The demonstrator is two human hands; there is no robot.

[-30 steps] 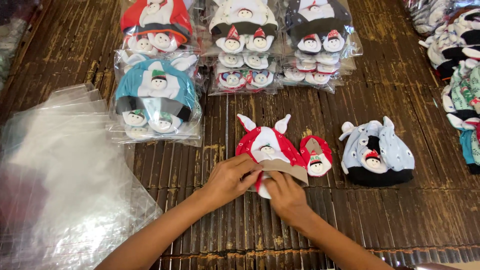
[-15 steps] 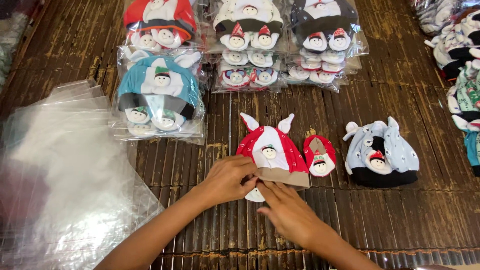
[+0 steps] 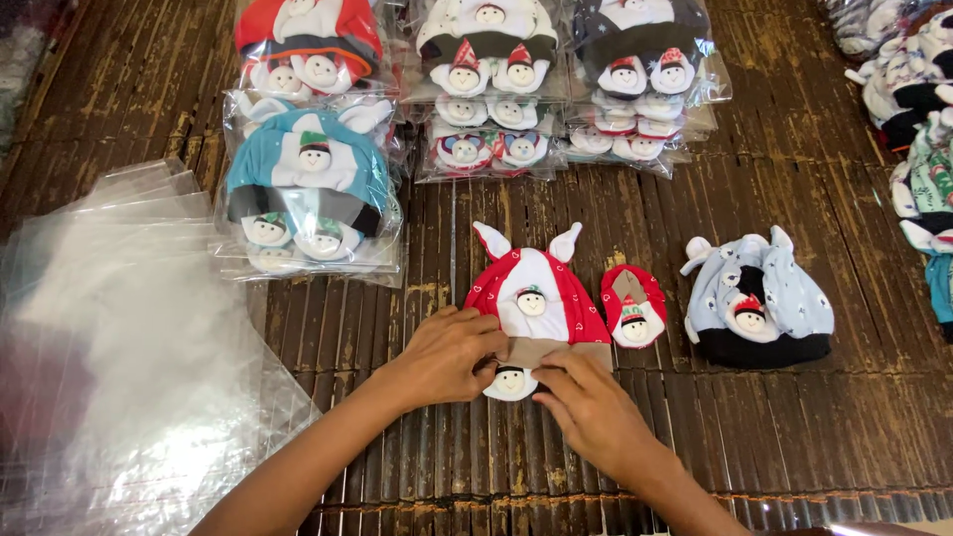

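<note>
Both hands are down on the set: my left hand presses its fingers on the lower edge of the red-and-white baby hat, my right hand pinches the brown card under the hat's brim, beside a small snowman bootie. Just right lies the second red bootie, then a grey hat. Bagged sets crowd above, clear bags are piled left. Forearms come in from below, over the slatted mat.
</note>
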